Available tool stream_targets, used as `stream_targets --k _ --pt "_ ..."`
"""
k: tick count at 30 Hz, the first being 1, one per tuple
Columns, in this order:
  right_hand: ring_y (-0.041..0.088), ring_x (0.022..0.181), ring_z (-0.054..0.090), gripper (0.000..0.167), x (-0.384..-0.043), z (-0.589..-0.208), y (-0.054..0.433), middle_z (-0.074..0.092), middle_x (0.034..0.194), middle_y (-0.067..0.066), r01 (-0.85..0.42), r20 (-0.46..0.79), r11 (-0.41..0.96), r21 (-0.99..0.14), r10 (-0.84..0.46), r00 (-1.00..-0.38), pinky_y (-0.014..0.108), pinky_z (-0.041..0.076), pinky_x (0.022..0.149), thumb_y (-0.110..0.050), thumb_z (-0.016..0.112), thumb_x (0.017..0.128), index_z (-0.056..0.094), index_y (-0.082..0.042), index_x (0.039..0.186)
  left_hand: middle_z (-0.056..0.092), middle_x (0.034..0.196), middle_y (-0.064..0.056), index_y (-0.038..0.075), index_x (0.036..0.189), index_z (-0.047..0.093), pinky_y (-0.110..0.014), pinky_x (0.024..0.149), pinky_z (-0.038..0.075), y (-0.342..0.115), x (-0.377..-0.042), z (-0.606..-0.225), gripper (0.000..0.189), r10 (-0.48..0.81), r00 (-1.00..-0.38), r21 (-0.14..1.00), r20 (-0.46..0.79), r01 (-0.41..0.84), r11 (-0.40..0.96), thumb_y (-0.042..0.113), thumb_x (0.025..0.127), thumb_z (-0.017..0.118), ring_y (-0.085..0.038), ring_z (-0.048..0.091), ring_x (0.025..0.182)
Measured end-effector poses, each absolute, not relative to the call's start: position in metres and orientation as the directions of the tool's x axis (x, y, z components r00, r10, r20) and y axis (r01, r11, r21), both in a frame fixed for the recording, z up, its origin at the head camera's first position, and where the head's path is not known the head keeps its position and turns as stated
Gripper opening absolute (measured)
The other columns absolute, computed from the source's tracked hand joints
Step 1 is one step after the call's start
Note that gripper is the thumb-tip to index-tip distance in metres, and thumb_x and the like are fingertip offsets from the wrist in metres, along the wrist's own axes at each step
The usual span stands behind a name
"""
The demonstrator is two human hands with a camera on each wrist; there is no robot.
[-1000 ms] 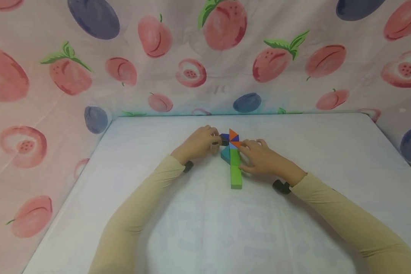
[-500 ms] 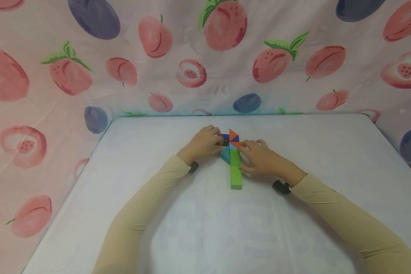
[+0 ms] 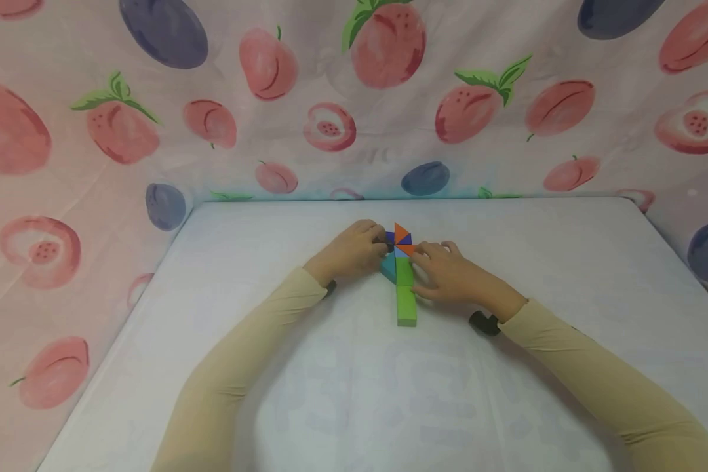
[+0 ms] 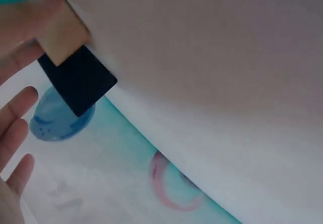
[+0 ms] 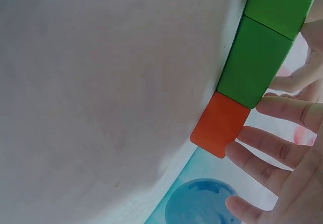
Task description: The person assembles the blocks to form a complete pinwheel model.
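Observation:
A pinwheel of triangular wooden blocks lies on the table, with an orange triangle, a dark blue triangle, a second orange triangle and a light blue piece. Two green blocks run below it, a teal triangle beside them. My left hand is at the pinwheel's left side. Its thumb and a finger pinch a tan block against a dark block, mostly hidden in the head view. My right hand touches the right side with extended fingertips, by the orange block.
The white-covered table extends around the blocks. A fruit-patterned curtain rises behind its back edge and on the sides. Dark wrist cameras sit under both forearms.
My left hand has moved slightly right, closer in against the pinwheel, and covers more of the blue and dark pieces. My right hand and the green blocks have stayed in place.

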State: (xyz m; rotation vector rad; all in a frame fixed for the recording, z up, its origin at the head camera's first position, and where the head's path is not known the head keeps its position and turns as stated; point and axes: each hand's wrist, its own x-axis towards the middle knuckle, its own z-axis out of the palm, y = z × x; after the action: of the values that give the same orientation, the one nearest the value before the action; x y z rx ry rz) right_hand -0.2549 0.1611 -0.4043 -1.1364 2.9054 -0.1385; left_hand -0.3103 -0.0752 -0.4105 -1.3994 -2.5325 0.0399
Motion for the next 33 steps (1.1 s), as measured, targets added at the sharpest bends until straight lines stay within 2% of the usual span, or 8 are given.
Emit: stream_targets --k 3,8,11,17,20,24,28,33 --pt "0.032 0.123 0.045 0.051 -0.256 -0.405 0.161 0.048 0.130 0.018 -0.676 0.007 0.731 -0.089 -0.678 -0.735 0.058 0.032 0.101 -0.044 0.058 0.088 0.051 -0.006 0.121 0.062 0.109 -0.004 0.014 0.098 0.073 -0.033 0.104 0.036 -0.073 -0.309 -0.410 0.015 0.835 -0.509 -0.166 0.207 0.823 0.543 0.019 0.085 0.067 -0.022 0.051 0.108" --pt "0.033 0.124 0.044 0.053 -0.256 -0.405 0.160 0.048 0.131 0.018 -0.677 -0.002 0.732 -0.080 -0.679 -0.734 0.058 0.032 0.101 -0.046 0.058 0.088 0.051 -0.006 0.122 0.063 0.093 -0.003 0.013 0.085 0.072 -0.034 0.096 0.040 -0.078 -0.306 -0.406 0.011 0.813 -0.553 -0.169 0.182 0.797 0.580 0.024 0.081 0.070 -0.022 0.053 0.094" --pt "0.033 0.124 0.044 0.053 -0.255 -0.404 0.160 0.048 0.131 0.018 -0.671 -0.010 0.737 -0.077 -0.674 -0.739 0.058 0.032 0.102 -0.045 0.058 0.087 0.051 -0.006 0.122 0.064 0.089 -0.001 0.016 0.086 0.069 -0.035 0.095 0.041 -0.084 -0.305 -0.405 0.007 0.818 -0.559 -0.173 0.136 0.800 0.575 0.022 0.083 0.068 -0.020 0.054 0.089" --pt "0.032 0.125 0.043 0.056 -0.255 -0.403 0.160 0.048 0.133 0.018 -0.656 -0.025 0.749 -0.092 -0.660 -0.751 0.058 0.030 0.103 -0.045 0.059 0.087 0.049 -0.006 0.126 0.068 0.092 0.000 0.022 0.103 0.066 -0.035 0.096 0.043 -0.091 -0.306 -0.410 0.015 0.885 -0.454 -0.250 0.100 0.850 0.464 0.018 0.090 0.058 -0.020 0.059 0.090" --pt "0.033 0.125 0.043 0.055 -0.255 -0.402 0.160 0.048 0.133 0.018 -0.657 -0.025 0.748 -0.091 -0.661 -0.750 0.058 0.031 0.103 -0.045 0.059 0.087 0.049 -0.006 0.126 0.068 0.091 0.000 0.022 0.103 0.066 -0.035 0.093 0.044 -0.093 -0.304 -0.410 0.015 0.906 -0.405 -0.283 0.120 0.861 0.423 0.017 0.091 0.058 -0.020 0.060 0.089" --pt "0.033 0.126 0.043 0.054 -0.254 -0.402 0.159 0.047 0.133 0.018 -0.657 -0.027 0.749 -0.086 -0.661 -0.750 0.058 0.031 0.103 -0.044 0.059 0.087 0.050 -0.006 0.124 0.069 0.089 -0.002 0.022 0.101 0.066 -0.035 0.092 0.046 -0.096 -0.303 -0.407 0.012 0.918 -0.376 -0.313 0.128 0.863 0.397 0.019 0.091 0.060 -0.020 0.061 0.087" --pt "0.034 0.126 0.043 0.052 -0.254 -0.401 0.159 0.047 0.133 0.019 -0.656 -0.025 0.750 -0.087 -0.660 -0.751 0.058 0.032 0.103 -0.043 0.058 0.088 0.050 -0.006 0.124 0.070 0.086 -0.002 0.023 0.102 0.066 -0.035 0.090 0.047 -0.100 -0.302 -0.404 0.015 0.914 -0.390 -0.288 0.115 0.867 0.406 0.016 0.089 0.061 -0.020 0.061 0.082" --pt "0.034 0.126 0.043 0.051 -0.253 -0.400 0.159 0.048 0.133 0.019 -0.659 -0.018 0.747 -0.088 -0.662 -0.749 0.058 0.032 0.102 -0.042 0.059 0.088 0.051 -0.006 0.123 0.068 0.076 -0.002 0.015 0.097 0.064 -0.036 0.086 0.048 -0.104 -0.303 -0.402 0.011 0.886 -0.442 -0.179 0.144 0.869 0.462 0.010 0.087 0.063 -0.020 0.061 0.072"
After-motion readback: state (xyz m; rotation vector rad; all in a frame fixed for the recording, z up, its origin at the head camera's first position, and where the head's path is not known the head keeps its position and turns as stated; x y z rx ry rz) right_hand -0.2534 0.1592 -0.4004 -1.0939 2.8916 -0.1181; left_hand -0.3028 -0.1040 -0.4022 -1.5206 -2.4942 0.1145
